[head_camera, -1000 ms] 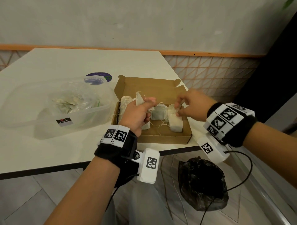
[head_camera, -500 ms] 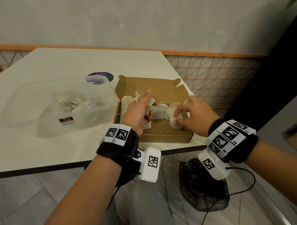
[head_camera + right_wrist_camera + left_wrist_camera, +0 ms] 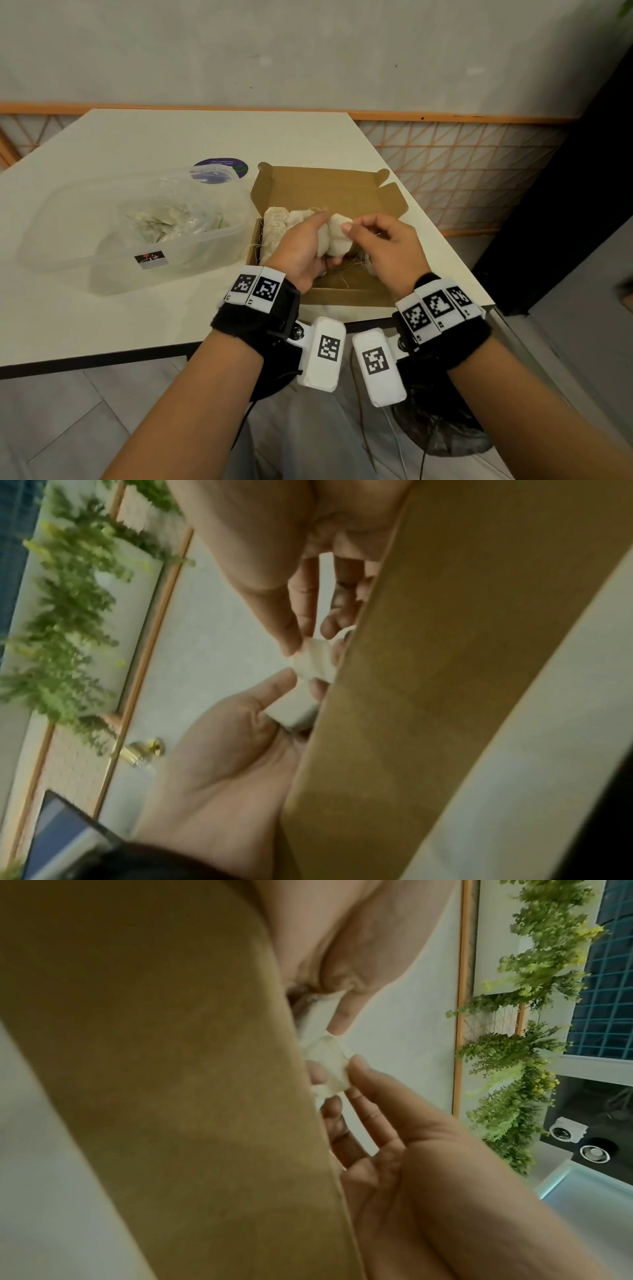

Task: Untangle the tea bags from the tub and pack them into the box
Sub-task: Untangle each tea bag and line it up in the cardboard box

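An open brown cardboard box (image 3: 329, 195) sits at the table's near right corner, with tea bags (image 3: 277, 226) stacked at its left end and loose strings on its floor. Above the box my left hand (image 3: 320, 236) grips a pair of white tea bags (image 3: 337, 236). My right hand (image 3: 351, 226) pinches the top of the right one. Both wrist views show that tea bag (image 3: 329, 1066) (image 3: 315, 661) between the left hand (image 3: 339, 1080) and right hand (image 3: 301, 683), beside the box wall (image 3: 171, 1069). The clear plastic tub (image 3: 85, 260) at the left holds more tangled tea bags (image 3: 164, 221).
A purple round sticker (image 3: 221, 167) lies on the white table (image 3: 137, 144) behind the tub. The table's front edge runs just below my wrists. A black plastic bag (image 3: 442, 425) and cables lie on the floor under the right corner.
My right hand left the tea bag at the box's right end and moved left to the bags in my left hand. Both hands now meet higher over the box's middle.
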Motion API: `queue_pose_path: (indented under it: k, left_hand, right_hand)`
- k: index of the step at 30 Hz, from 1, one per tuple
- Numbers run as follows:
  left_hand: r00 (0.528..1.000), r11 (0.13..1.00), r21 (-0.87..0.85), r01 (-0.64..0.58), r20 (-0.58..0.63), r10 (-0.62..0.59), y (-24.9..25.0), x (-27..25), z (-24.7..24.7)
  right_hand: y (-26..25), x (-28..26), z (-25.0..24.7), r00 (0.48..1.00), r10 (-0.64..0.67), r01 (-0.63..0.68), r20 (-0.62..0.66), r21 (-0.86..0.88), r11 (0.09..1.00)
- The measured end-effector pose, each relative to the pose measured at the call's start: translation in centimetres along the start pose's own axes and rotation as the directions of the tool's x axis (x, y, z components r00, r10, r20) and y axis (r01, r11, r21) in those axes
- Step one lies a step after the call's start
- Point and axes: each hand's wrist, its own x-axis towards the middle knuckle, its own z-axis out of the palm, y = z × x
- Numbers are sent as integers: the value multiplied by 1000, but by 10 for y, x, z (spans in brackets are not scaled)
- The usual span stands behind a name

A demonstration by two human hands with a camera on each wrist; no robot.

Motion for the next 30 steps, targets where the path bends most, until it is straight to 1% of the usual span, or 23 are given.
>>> queue_pose_path:
  k: [2,4,7,9,11,15,17,19,21,23,25,26,27,28,30]
  left_hand:
    - [1000,1000,5,-6,-24,6,-1,1,-1]
    - [998,999,21,-36,-52,37,-2,4,-3]
    - [988,993,21,-120,-92,122,-4,9,-5]
    - [978,985,21,-174,-117,175,-4,12,-7]
    - [975,980,40,-196,-98,199,-4,12,-8]
    - [977,957,194,-215,46,210,-7,8,-7]
    - [973,943,245,-224,101,205,-8,7,-8]
    - [969,936,261,-237,133,208,-8,7,-8]
    - [969,938,253,-235,142,205,-7,7,-9]
    - [975,948,235,-216,106,195,-8,9,-10]
    - [983,960,214,-179,61,170,-9,11,-10]
    - [986,964,207,-167,51,160,-9,12,-11]
    - [987,964,210,-162,52,155,-9,13,-11]
    - [986,962,220,-162,60,152,-9,12,-10]
    - [984,953,250,-171,96,152,-9,11,-10]
  right_hand:
    - [1,0,-2,999,14,-12,-30,82,997]
    - [1,1,-3,997,34,-24,-63,160,987]
    - [-1,2,-2,989,83,-51,-120,251,967]
    - [-1,2,-1,986,94,-55,-139,262,964]
    - [-1,2,-1,988,92,-60,-126,234,970]
    - [2,1,-1,998,34,-28,-50,120,992]
    - [2,0,-2,999,24,-19,-41,114,993]
    - [1,0,-3,999,28,-23,-35,138,990]
    - [1,0,-3,999,38,-36,-9,156,987]
    - [3,1,-4,999,43,-42,-1,171,984]
    - [2,2,-8,999,34,-28,-24,196,980]
    - [0,3,-11,999,13,-7,-37,159,987]
    - [-3,5,-16,999,-20,23,-30,73,997]
    - [-6,9,-20,999,-52,52,6,-38,998]
    - [-15,15,-27,990,-68,96,121,-244,965]
